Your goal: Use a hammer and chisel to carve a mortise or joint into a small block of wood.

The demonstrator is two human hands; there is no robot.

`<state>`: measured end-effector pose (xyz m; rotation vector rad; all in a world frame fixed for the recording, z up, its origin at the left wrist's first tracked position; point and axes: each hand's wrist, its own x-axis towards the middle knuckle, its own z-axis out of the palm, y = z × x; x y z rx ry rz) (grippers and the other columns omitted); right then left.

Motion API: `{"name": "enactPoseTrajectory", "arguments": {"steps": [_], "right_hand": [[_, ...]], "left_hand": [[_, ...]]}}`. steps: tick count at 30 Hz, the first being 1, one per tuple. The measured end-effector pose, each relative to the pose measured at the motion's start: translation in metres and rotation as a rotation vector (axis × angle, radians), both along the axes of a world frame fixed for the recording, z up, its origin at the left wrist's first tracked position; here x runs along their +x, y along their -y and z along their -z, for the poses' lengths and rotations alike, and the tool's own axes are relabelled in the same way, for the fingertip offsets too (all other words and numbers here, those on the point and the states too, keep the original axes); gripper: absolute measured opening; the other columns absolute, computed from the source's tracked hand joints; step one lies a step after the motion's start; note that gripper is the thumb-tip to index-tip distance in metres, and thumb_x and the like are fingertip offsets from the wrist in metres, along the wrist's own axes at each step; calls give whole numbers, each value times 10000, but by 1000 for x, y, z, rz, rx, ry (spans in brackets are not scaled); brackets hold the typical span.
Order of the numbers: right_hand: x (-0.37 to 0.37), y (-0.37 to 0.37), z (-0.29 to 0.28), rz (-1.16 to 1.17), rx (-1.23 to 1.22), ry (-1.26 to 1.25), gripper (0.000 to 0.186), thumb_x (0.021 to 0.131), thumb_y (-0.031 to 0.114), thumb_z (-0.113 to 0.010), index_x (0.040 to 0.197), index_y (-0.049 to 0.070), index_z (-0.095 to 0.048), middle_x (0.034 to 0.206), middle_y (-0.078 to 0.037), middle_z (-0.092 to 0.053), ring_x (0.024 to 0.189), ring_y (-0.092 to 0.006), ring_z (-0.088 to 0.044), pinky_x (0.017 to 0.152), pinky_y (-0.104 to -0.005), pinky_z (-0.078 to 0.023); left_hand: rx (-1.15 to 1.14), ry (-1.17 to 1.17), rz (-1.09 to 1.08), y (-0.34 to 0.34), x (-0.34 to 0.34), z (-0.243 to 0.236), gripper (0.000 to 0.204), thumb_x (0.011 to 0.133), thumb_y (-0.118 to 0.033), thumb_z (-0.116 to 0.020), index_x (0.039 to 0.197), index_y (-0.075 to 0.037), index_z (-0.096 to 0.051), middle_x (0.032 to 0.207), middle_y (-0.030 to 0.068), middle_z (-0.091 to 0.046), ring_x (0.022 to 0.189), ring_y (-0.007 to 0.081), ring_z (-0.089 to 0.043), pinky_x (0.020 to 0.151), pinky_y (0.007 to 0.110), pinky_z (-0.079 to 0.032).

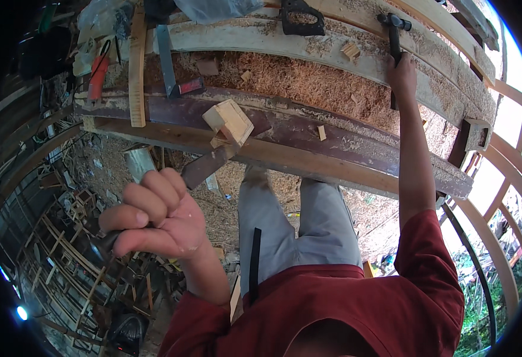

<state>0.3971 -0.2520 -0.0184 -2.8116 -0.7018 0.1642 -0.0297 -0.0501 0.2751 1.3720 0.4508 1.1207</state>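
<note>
We look over a shaving-strewn bench, where the right hand wraps around a hammer at the far side. Nearer us, the left hand curls tightly round a flat-bladed chisel; we cannot tell whether its end touches the small wooden block beside it.

One hammer, one saw handle, one square, one orange tool, one dark strip, one wood block; small pale offcuts, at least three; shavings, too many to count.
</note>
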Motion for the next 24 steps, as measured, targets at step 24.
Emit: {"name": "enactPoseTrajectory", "arguments": {"steps": [24], "right_hand": [[-5, 3, 13, 25, 15, 78, 451, 978, 381, -660, 1209, -2, -600, 1113, -353, -649, 997, -552, -673, 891, -603, -550]], "left_hand": [[147, -134, 38, 23, 0, 34, 461, 1090, -565, -448, 1024, -110, -425, 694, 1, -400, 572, 120, -334, 535, 303, -296]]}}
